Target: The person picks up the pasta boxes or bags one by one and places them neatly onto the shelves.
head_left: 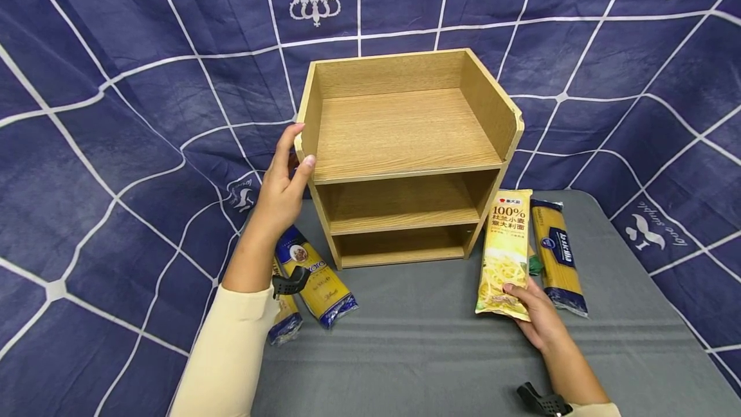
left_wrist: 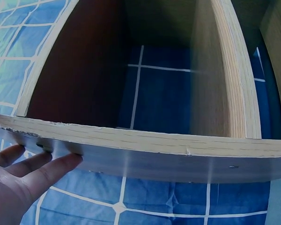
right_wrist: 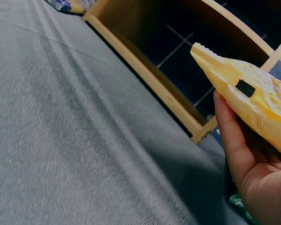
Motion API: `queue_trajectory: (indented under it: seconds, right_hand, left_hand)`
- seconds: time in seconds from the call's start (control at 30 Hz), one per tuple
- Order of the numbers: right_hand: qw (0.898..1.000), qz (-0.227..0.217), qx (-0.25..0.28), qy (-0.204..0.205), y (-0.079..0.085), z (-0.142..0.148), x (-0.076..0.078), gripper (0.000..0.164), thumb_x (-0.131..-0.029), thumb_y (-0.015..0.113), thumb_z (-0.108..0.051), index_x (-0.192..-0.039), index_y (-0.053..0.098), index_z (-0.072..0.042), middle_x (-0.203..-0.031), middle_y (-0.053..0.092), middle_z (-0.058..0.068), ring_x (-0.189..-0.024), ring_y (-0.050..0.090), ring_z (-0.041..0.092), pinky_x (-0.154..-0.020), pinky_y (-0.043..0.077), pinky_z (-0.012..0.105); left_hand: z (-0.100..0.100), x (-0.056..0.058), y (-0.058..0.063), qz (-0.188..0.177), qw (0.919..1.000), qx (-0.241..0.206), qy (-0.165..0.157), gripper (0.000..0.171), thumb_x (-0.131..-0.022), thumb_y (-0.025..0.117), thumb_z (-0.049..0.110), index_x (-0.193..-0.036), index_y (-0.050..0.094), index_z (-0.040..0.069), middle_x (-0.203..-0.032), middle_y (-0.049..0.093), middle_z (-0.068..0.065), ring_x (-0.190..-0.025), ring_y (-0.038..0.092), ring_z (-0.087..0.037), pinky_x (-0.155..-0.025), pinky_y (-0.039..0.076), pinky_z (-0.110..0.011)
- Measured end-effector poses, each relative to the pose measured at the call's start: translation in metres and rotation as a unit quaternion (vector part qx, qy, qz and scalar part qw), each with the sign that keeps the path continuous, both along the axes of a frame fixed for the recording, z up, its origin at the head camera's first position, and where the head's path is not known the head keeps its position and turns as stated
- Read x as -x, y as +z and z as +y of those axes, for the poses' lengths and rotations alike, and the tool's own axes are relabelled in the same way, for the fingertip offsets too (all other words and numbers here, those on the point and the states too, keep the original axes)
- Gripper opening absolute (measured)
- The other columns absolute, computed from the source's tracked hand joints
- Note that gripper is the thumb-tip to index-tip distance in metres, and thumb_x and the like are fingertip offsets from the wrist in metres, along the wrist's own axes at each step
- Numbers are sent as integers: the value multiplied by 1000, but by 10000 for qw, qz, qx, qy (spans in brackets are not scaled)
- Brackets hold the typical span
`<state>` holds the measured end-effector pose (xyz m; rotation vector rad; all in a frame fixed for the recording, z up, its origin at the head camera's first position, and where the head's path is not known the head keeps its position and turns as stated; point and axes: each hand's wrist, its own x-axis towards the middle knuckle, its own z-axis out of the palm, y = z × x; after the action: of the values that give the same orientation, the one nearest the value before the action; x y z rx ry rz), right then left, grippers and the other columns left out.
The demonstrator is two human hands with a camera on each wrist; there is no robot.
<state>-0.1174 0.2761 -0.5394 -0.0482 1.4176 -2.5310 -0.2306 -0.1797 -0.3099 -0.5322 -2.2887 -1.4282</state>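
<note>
A small wooden shelf unit (head_left: pixel 399 127) with a walled top and two lower compartments stands on the grey cloth. My left hand (head_left: pixel 282 192) holds its left side panel near the upper front corner. In the left wrist view the fingers (left_wrist: pixel 51 171) lie against the panel's outer face, with the thumb tip at its edge. On the other side, my right hand (head_left: pixel 541 314) grips the lower end of a yellow pasta packet (head_left: pixel 505 243), thumb on the printed front. The packet slants up beside the shelf's right front corner; its yellow end (right_wrist: pixel 253 93) shows in the right wrist view.
A blue-and-yellow pasta packet (head_left: pixel 324 285) and another packet (head_left: pixel 285 320) lie left of the shelf. To the right lies a spaghetti packet (head_left: pixel 558 256), with a green item (head_left: pixel 535 264) partly hidden beside it. Blue patterned cloth (head_left: pixel 231 11) hangs behind and at both sides.
</note>
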Motion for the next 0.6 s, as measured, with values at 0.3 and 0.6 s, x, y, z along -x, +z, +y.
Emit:
queue_trajectory:
  seconds: [0.3,0.6]
  right_hand:
    - [9996,243,-115,-46,17,2,2,41,-107,36,-2,-135,50,-28,-110,71,-5,-98,70,9,-79,59,27]
    - [9990,251,-292,-223,30,3,4,40,-106,39,-1,-133,52,-28,-108,72,-6,-96,70,9,-77,59,27]
  left_hand:
    - [0,1,-1,-14,9999,-117,-32,51,-107,51,24,-154,34,32,-158,39,-5,-138,50,-28,-103,47,-54]
    - [1,4,-3,89,9998,-189,-43,50,-107,51,24,-154,35,31,-158,38,-5,-138,50,-28,-103,47,-54]
